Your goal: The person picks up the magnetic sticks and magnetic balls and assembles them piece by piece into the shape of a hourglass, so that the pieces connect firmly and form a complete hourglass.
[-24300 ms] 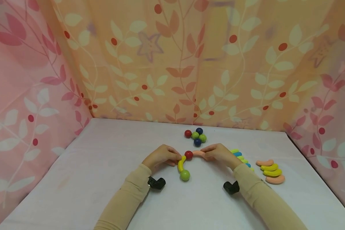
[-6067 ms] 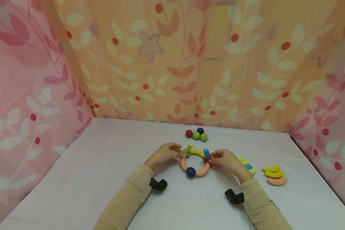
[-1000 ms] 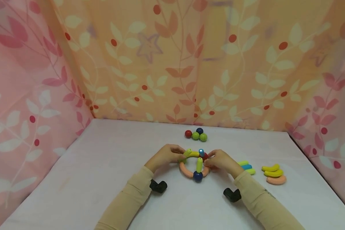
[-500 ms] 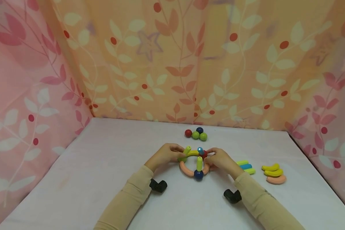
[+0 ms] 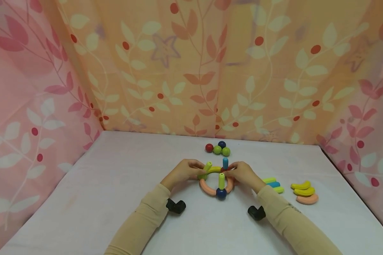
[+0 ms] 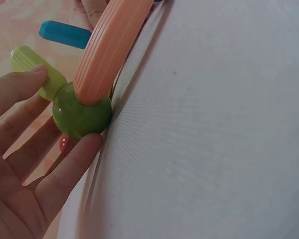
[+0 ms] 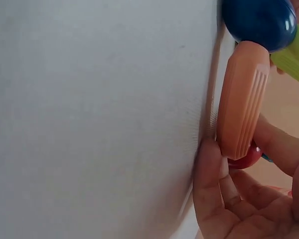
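In the head view, magnetic balls and sticks form a ring on the table. My left hand [image 5: 186,171] holds the green ball [image 6: 79,112] at its left; the thumb lies on the lime stick [image 6: 27,59] rising from it. My right hand [image 5: 244,174] grips the red ball [image 7: 246,158], mostly covered by fingers, with an upright blue stick [image 5: 225,163] on top. A yellow curved stick [image 5: 215,169] joins these balls at the back. Coral curved sticks [image 5: 207,188] lead to the dark blue ball [image 5: 221,193] in front, which bears an upright lime stick [image 5: 221,181].
Loose red, green and dark blue balls [image 5: 217,149] sit behind the ring. Straight lime and blue sticks [image 5: 273,184] lie right of the right hand. Farther right are yellow and coral curved sticks [image 5: 304,192]. Patterned curtains [image 5: 191,71] enclose the table [image 5: 131,152].
Since half a second ago, the blue stick has gone from tilted to upright as my right hand shifted on the red ball. Earlier, an open chain lay where the ring is.
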`<state>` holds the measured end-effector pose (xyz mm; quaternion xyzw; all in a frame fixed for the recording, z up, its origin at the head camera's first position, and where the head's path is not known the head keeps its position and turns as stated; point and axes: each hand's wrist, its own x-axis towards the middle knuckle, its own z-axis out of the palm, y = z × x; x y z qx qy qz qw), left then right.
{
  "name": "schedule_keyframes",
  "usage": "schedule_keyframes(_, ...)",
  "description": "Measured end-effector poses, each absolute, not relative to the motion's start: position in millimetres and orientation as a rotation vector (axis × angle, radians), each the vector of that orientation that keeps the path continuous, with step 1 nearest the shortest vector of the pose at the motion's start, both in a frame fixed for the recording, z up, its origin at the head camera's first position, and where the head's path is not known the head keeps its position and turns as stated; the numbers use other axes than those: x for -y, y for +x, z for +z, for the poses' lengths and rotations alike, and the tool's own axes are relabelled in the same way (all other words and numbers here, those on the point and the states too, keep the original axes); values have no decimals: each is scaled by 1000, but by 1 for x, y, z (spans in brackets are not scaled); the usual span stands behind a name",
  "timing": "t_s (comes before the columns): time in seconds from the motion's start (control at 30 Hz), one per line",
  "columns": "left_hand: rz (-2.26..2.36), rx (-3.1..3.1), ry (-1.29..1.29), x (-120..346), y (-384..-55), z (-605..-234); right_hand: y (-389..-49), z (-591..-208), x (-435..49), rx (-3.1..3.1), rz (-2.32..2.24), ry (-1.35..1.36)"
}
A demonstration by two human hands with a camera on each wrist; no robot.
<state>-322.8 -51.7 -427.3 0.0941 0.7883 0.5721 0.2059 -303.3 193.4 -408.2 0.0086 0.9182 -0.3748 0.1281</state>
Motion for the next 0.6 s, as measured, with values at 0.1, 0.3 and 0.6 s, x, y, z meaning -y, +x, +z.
schedule_keyframes(0.1, 1596, -2192, 273, 51, -323, -428, -303, -408, -197, -2616, -1104, 31)
schedule_keyframes(0.3, 1595, -2193, 276, 50, -324, -430, -302, -407, -203, -2516, -1187, 32)
schedule_keyframes(0.6, 1622, -2171, 269, 51, -323, -429, -302, -407, -196, -2621, -1113, 61)
